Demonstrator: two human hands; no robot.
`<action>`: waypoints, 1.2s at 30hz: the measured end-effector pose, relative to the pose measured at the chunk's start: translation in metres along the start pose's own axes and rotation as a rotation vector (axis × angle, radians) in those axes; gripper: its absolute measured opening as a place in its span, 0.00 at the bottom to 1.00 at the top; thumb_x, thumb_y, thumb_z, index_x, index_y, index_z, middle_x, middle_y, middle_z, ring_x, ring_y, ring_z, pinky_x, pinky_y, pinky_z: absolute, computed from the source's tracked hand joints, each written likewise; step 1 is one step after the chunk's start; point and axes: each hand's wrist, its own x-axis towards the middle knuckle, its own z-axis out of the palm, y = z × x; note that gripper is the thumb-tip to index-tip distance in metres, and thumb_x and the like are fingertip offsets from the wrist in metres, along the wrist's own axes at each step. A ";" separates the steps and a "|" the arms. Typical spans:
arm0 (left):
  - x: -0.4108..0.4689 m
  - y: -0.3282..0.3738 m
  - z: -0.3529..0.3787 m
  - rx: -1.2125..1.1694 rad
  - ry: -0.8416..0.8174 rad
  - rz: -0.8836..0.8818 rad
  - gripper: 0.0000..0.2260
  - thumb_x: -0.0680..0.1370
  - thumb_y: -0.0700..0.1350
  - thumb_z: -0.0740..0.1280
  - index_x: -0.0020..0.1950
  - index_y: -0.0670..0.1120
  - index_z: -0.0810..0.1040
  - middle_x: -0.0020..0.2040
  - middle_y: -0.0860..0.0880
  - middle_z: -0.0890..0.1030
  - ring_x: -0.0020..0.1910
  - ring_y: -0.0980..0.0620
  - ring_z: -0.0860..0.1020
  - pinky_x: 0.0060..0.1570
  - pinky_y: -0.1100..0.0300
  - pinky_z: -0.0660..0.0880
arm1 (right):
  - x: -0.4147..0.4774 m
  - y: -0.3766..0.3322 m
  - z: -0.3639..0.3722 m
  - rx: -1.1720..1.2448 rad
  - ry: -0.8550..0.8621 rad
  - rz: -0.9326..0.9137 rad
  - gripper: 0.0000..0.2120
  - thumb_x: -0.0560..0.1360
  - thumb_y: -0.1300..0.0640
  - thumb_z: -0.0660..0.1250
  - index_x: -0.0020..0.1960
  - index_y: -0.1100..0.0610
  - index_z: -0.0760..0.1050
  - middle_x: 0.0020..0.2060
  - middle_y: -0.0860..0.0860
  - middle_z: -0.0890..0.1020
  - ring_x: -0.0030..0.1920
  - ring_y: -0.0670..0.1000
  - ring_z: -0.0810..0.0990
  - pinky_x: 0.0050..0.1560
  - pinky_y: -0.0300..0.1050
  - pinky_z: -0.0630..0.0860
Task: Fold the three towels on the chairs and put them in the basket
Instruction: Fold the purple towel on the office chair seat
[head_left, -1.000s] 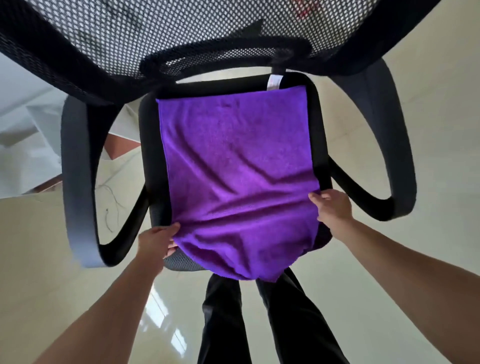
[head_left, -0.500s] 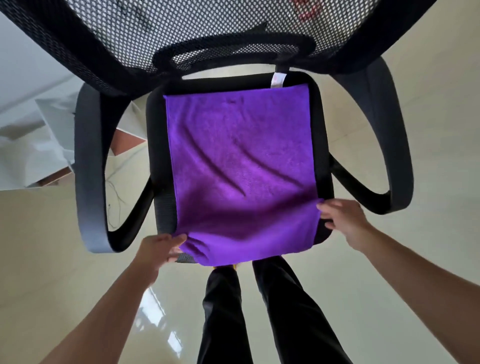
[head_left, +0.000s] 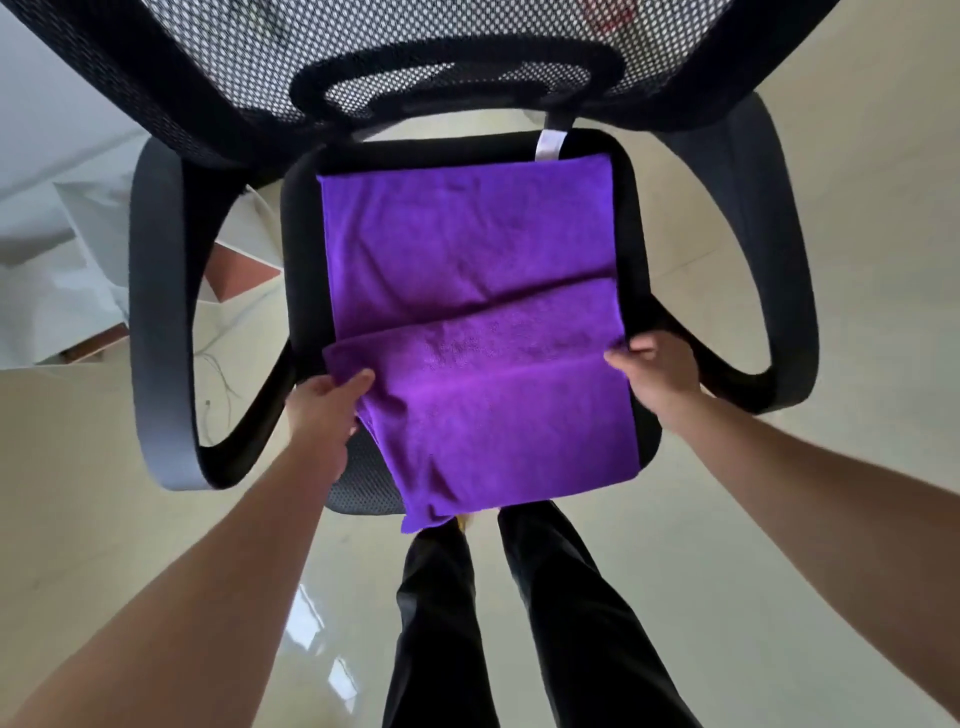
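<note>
A purple towel (head_left: 467, 249) lies spread over the seat of a black mesh office chair (head_left: 636, 244). Its near part is doubled over, so a folded flap lies across the front half of the seat and a corner hangs past the front edge. My left hand (head_left: 327, 405) pinches the flap's left corner. My right hand (head_left: 657, 371) pinches the flap's right corner. A white label (head_left: 550, 145) sticks out at the towel's far edge. No basket and no other towels are in view.
The chair's mesh backrest (head_left: 415, 47) fills the top of the view and its two loop armrests (head_left: 156, 312) flank the seat. My legs in black trousers (head_left: 519, 623) stand at the seat's front. White sheets and a brown board (head_left: 67, 260) lie left on the glossy floor.
Both hands have lifted the towel's near edge and carried it away from me, laying a folded flap over the front half of the seat. The hanging front part is now shorter.
</note>
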 end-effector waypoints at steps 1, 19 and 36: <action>-0.007 -0.013 -0.003 0.027 -0.037 -0.033 0.14 0.71 0.42 0.75 0.34 0.48 0.70 0.31 0.48 0.74 0.28 0.52 0.70 0.26 0.63 0.63 | -0.012 0.016 0.001 -0.044 -0.021 0.036 0.10 0.69 0.52 0.75 0.47 0.55 0.80 0.40 0.54 0.81 0.43 0.54 0.79 0.47 0.48 0.75; 0.017 0.044 0.007 -0.059 0.012 0.096 0.11 0.73 0.43 0.72 0.35 0.48 0.72 0.26 0.50 0.75 0.22 0.55 0.70 0.23 0.68 0.67 | 0.043 -0.052 0.001 0.181 0.099 -0.155 0.08 0.73 0.49 0.71 0.42 0.53 0.78 0.36 0.49 0.78 0.40 0.54 0.78 0.49 0.61 0.80; -0.042 -0.087 0.016 0.169 0.275 0.036 0.08 0.75 0.42 0.63 0.36 0.42 0.71 0.32 0.47 0.70 0.37 0.46 0.68 0.38 0.54 0.66 | -0.038 0.072 0.015 0.212 -0.133 0.199 0.06 0.74 0.54 0.69 0.46 0.56 0.77 0.35 0.56 0.83 0.35 0.51 0.83 0.36 0.45 0.76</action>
